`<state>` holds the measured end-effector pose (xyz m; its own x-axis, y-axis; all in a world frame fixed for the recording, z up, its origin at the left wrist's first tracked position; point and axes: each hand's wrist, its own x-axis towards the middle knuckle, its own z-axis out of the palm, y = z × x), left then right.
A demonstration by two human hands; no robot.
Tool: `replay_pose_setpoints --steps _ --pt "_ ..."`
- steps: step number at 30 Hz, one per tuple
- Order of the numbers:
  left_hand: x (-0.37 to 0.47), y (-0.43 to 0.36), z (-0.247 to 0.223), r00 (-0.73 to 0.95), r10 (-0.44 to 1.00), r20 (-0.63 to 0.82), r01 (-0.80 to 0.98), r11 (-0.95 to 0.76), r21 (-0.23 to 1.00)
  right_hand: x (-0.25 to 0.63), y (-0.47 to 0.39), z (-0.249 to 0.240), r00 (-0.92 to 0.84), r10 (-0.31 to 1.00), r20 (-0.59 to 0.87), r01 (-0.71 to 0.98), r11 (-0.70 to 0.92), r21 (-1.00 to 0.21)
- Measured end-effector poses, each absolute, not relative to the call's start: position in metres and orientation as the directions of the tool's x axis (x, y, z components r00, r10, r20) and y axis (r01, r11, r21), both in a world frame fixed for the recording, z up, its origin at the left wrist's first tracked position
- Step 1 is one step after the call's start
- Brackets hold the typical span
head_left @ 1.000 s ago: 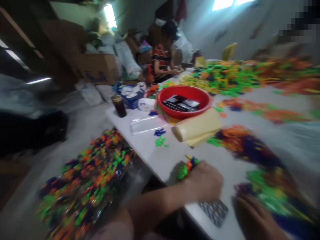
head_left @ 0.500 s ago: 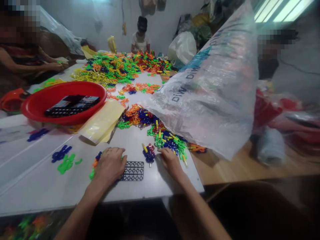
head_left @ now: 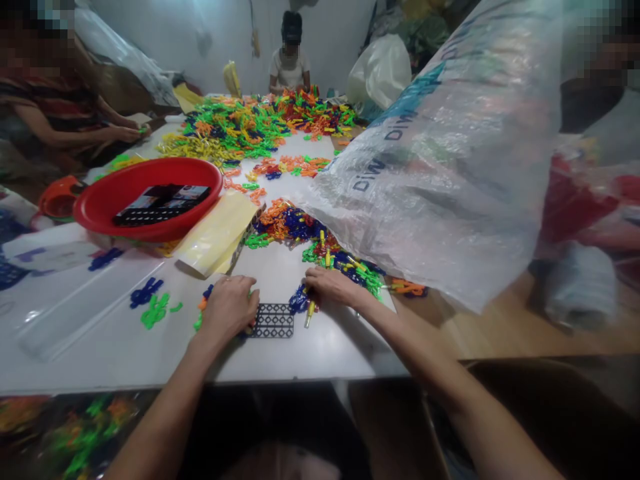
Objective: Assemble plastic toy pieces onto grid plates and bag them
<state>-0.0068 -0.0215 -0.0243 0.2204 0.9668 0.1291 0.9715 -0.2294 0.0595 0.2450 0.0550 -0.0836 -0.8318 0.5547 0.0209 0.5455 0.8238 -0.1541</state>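
Note:
My left hand (head_left: 231, 305) rests on the white table, fingers curled, covering the left end of a flat black plastic grid (head_left: 274, 321). What lies under those fingers is hidden. Orange, green and blue pieces (head_left: 201, 305) peek out at its left side. Over a small heap of dark blue plastic pieces (head_left: 299, 299), my right hand (head_left: 330, 285) has its fingers bunched and pointing down. A yellow stick with a clear tip (head_left: 311, 313) juts out below them; whether they grip it or another piece is hidden.
A red basin (head_left: 150, 228) holds dark printed cards. Beside it lies a yellow sheet (head_left: 215, 233). A large white plastic sack (head_left: 440, 180) leans on the right. Colourful pieces (head_left: 240, 123) pile up farther back. Other people sit left, right and at the far end.
My right hand has moved left onto the small heap, where its fingers have closed. My left hand stays by the black grid. The camera view has shifted slightly.

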Motion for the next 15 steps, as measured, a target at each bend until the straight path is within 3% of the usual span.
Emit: replay_pose_setpoints --steps 8,10,13,15 --pt "-0.006 -0.033 -0.020 0.201 0.976 0.089 0.979 -0.203 0.022 0.238 0.064 -0.082 -0.715 0.695 -0.079 0.673 0.654 -0.345" --pt "-0.007 -0.037 -0.020 0.163 0.982 0.091 0.986 -0.166 0.029 0.235 0.059 -0.069 -0.688 0.724 -0.048 0.685 0.625 -0.374" --pt "-0.007 -0.032 -0.023 0.116 0.988 0.104 0.992 -0.121 0.041 0.218 0.026 -0.052 -0.519 0.845 0.125 0.622 0.474 -0.623" --pt "-0.007 -0.024 -0.026 0.097 0.988 0.118 0.993 -0.104 0.050 0.195 -0.010 -0.053 -0.354 0.919 0.172 0.465 0.332 -0.821"
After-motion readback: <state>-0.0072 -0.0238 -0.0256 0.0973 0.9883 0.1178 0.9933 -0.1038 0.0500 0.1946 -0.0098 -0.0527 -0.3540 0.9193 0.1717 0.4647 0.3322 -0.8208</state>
